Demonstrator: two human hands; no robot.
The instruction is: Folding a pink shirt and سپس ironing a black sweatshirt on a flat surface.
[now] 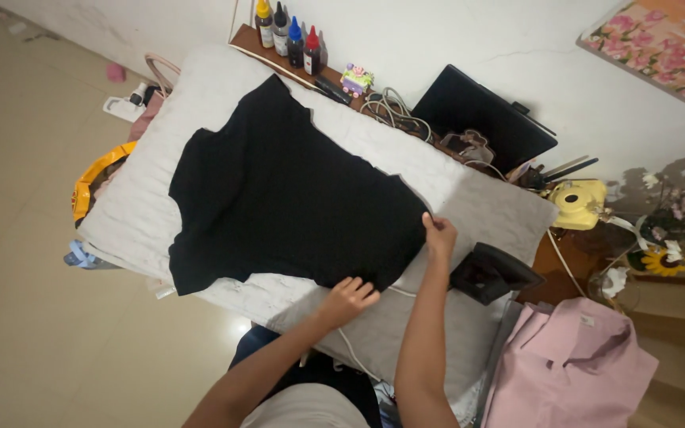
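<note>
- The black shirt (pixel 279 206) lies spread flat on the grey padded cover (pixel 160 214) of the table, its neck end toward 11 o'clock and its hem toward 5 o'clock, nearest you
- Your left hand (pixel 348 299) rests on the hem edge at 6 o'clock of the shirt, fingers curled down onto the cloth; whether it pinches the fabric or only presses it, you cannot tell
- Your right hand (pixel 439 235) sits at the hem corner at 3 o'clock, fingers closed in what looks like a pinch on the edge of the cloth
- Judge the shirt as light, soft and limp: it will sag and fold wherever you do not support it, and it should slide easily over the padded cover
- It is not fragile, but one-point grips will likely bunch it, so the hem corners and side seams look like the best places to hold
- The dark iron (pixel 491 272) sits just beside your right hand at 4 o'clock, and a pink shirt (pixel 568 368) lies further off at 5 o'clock, well apart from the black one
- Ink bottles (pixel 288 36) stand at 12 o'clock, beyond the neck end
</note>
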